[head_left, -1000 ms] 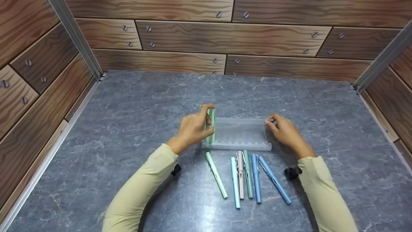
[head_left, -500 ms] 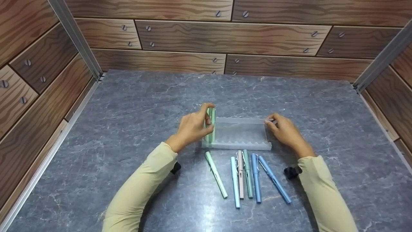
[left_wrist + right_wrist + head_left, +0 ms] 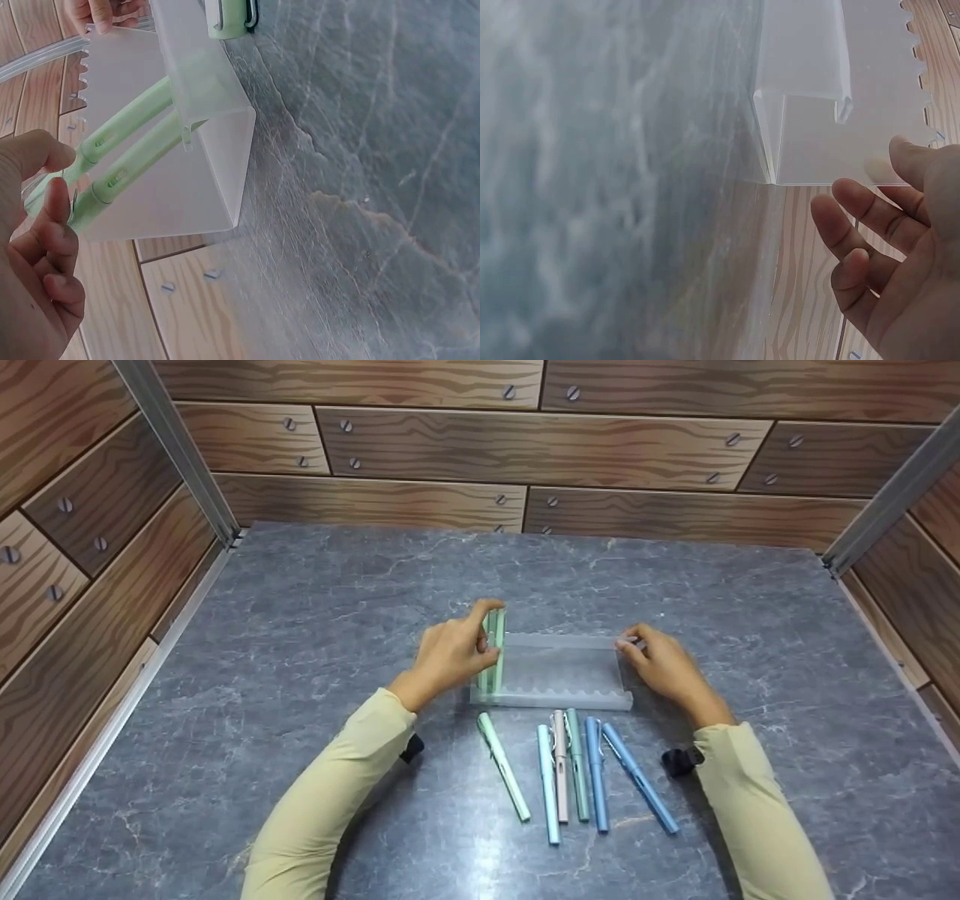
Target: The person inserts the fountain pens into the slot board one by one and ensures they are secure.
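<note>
A frosted clear pen stand with notched edges sits mid-table, leaning up toward the back. Two light green pens lean in its left end. My left hand pinches the right-hand one of these pens near its upper end, while the other green pen lies beside it, partly behind the fingers in the head view. At the far right corner of the stand, my right hand pinches the edge between thumb and fingers. The pens' lower ends show blurred through the stand's front lip.
In front of the stand lie loose pens: a light green one, a pale blue one, a greyish-pink one, a darker green one and two blue pens. Wood-patterned walls enclose the marbled grey table.
My left hand has shifted slightly to the right with the green pen, and the gap between the two green pens has widened a little. My right hand stays in place.
</note>
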`<state>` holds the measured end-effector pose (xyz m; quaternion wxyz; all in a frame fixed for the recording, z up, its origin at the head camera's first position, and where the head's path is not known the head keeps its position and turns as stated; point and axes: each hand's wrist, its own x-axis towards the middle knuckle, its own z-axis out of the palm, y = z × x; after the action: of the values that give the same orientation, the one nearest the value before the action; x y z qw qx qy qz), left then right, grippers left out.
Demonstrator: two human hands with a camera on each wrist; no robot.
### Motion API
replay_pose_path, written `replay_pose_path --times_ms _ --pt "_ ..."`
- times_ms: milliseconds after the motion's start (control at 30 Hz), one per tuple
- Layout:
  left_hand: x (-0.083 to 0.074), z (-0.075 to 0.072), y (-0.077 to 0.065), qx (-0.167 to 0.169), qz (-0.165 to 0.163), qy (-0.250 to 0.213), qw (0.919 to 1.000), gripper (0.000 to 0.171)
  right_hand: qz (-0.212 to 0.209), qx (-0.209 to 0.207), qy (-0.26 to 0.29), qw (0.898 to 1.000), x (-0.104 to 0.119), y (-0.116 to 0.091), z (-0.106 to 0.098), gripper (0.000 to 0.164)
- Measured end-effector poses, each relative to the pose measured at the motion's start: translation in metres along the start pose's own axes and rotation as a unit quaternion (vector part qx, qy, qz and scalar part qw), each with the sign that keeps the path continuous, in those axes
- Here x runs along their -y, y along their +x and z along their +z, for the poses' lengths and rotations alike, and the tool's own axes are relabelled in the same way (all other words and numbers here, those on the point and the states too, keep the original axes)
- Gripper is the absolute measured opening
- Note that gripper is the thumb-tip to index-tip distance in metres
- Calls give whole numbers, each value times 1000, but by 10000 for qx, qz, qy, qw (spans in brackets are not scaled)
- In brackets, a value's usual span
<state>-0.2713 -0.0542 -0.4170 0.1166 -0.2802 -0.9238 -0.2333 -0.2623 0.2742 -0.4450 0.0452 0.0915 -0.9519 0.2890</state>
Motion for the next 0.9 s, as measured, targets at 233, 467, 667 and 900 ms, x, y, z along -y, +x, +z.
replay_pose_path --times_ms 233,467,667,900 --pt "1 0 1 -95 21 130 9999 55 -11 -58 2 10000 0 2 0 27" --pt "2 0 1 -205 75 153 9996 57 -66 -116 36 9999 0 2 -1 26" --pt "2 0 -1 -227 54 62 9997 57 -69 -143 18 9999 -1 2 0 26" --pt "2 0 -4 -81 -34 -79 9999 59 -35 -75 40 10000 -2 1 1 26"
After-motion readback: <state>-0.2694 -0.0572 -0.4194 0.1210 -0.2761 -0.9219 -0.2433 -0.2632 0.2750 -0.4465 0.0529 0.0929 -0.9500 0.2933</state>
